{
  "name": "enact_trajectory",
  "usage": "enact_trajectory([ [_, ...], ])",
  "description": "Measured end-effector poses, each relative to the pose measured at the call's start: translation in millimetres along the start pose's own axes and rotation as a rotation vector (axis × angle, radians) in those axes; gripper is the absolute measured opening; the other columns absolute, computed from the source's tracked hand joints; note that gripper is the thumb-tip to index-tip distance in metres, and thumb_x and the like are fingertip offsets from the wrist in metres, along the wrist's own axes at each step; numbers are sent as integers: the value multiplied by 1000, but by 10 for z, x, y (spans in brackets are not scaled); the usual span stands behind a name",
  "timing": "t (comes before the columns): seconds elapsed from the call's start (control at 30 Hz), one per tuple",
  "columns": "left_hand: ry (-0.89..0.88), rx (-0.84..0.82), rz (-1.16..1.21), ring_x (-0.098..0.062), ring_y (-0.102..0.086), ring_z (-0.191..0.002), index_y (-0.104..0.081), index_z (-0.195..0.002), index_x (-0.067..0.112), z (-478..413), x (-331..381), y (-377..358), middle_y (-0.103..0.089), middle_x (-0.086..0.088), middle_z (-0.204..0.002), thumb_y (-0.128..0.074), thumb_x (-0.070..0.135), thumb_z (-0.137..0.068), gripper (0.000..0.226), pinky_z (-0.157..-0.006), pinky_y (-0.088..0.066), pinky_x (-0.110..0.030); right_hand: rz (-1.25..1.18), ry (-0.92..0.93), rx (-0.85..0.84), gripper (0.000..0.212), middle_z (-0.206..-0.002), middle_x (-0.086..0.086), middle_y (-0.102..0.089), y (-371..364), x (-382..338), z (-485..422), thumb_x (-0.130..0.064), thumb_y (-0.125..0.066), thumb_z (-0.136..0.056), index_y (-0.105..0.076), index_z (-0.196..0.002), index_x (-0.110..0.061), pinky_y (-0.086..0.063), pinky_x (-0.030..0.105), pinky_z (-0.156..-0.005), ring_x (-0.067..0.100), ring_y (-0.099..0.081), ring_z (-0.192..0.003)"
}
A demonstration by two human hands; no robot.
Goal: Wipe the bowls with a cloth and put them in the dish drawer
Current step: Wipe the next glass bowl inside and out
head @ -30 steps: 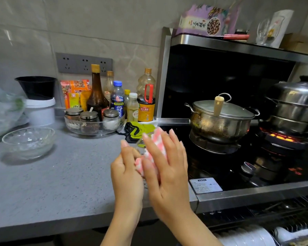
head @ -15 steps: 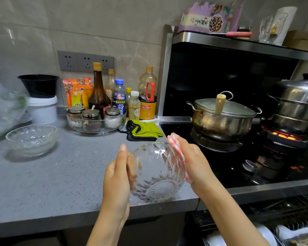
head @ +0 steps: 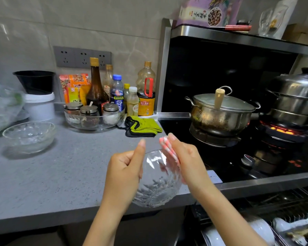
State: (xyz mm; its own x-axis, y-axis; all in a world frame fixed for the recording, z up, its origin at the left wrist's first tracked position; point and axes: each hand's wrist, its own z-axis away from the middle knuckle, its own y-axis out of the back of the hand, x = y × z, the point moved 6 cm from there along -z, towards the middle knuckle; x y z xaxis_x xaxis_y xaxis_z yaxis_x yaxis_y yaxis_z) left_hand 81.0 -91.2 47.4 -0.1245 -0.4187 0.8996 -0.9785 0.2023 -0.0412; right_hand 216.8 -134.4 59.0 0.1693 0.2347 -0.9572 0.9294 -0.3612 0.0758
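The clear cut-glass bowl (head: 155, 189) has sunk slightly over the counter's (head: 60, 174) front edge, left hand (head: 124, 174) gripping its wall, right hand (head: 187, 162) pinching pink-striped cloth (head: 164, 145) on the rim; best turn it steadily, pressing firmly.

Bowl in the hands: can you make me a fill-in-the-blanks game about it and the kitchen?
1. The left hand holds a bowl made of clear ____.
2. The cloth that the right hand holds against the bowl is white and ____.
3. A second bowl sits on the counter to the person's ____.
4. The folded towel by the bottles is ____.

Missing words: glass; pink; left; green.
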Motion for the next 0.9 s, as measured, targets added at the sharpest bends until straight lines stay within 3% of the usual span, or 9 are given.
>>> enact_trajectory([
  [0.03,46,65,43,-10,-24,-37,-36,-45,5,6,-47,35,-25,0,-40,-48,48,-83,59,-39,-26,-14,3,44,23,45,-92,-14,-74,-11,56,24,-40,-45,-97,-69,-97,-2,-55,23,-81,3,-68,-96],
  [0.1,129,185,134,-10,-23,-37,-35,-46,6,21,-130,67,-25,-2,-43,-49,44,-89,59,-37,-24,-14,109,227,54,44,-123,-19,-62,-92,80,133,-48,-34,-96,-60,-125,-29,-43,15,-97,-2,-55,-119],
  [0.17,168,259,191,-12,-27,-38,-35,-46,9,40,-195,35,-29,-5,-45,-48,43,-92,59,-39,-26,-18,393,456,137,45,-142,-20,-44,-203,24,246,-49,-27,-99,-45,-138,-37,-33,26,-109,2,-38,-135],
  [0.27,194,233,274,-21,-40,-51,-43,-56,-8,69,-213,-87,-44,-11,-54,-46,55,-82,68,-53,-35,-28,631,639,215,44,-150,-16,-33,-354,9,335,-44,-23,-102,-37,-143,-35,-26,40,-113,9,-25,-143],
  [0.37,192,261,265,-11,-34,-39,-42,-53,5,124,-172,-96,-36,-2,-43,-43,55,-84,59,-40,-29,-20,455,564,173,45,-146,-16,-41,-277,30,219,-49,-25,-100,-43,-140,-37,-30,38,-113,6,-33,-139],
  [0.5,206,326,285,-6,-19,-36,-31,-50,19,158,-158,-53,-23,6,-44,-42,46,-94,52,-35,-17,-17,1,259,136,48,-137,-17,-52,-98,248,32,-50,-26,-96,-46,-137,-35,-33,35,-114,-4,-44,-129],
  [0.6,163,284,250,-8,-28,-37,-36,-40,18,110,-164,-102,-31,5,-40,-40,54,-87,59,-37,-26,-19,401,482,204,44,-145,-21,-41,-245,59,206,-49,-22,-99,-41,-138,-42,-28,29,-114,-1,-32,-137],
  [0.7,98,197,196,-17,-46,-48,-49,-51,4,108,-153,-181,-48,-9,-47,-36,59,-84,65,-48,-37,-28,686,633,223,45,-140,-11,-49,-332,-73,212,-42,-25,-101,-53,-134,-28,-33,36,-109,8,-37,-136],
  [0.9,111,202,222,-3,-30,-36,-34,-41,18,144,-108,-47,-30,-4,-45,-41,55,-80,54,-36,-26,-14,67,101,-42,43,-107,-8,-69,-114,21,-132,-37,-41,-92,-66,-113,-10,-47,7,-79,-7,-63,-98],
])
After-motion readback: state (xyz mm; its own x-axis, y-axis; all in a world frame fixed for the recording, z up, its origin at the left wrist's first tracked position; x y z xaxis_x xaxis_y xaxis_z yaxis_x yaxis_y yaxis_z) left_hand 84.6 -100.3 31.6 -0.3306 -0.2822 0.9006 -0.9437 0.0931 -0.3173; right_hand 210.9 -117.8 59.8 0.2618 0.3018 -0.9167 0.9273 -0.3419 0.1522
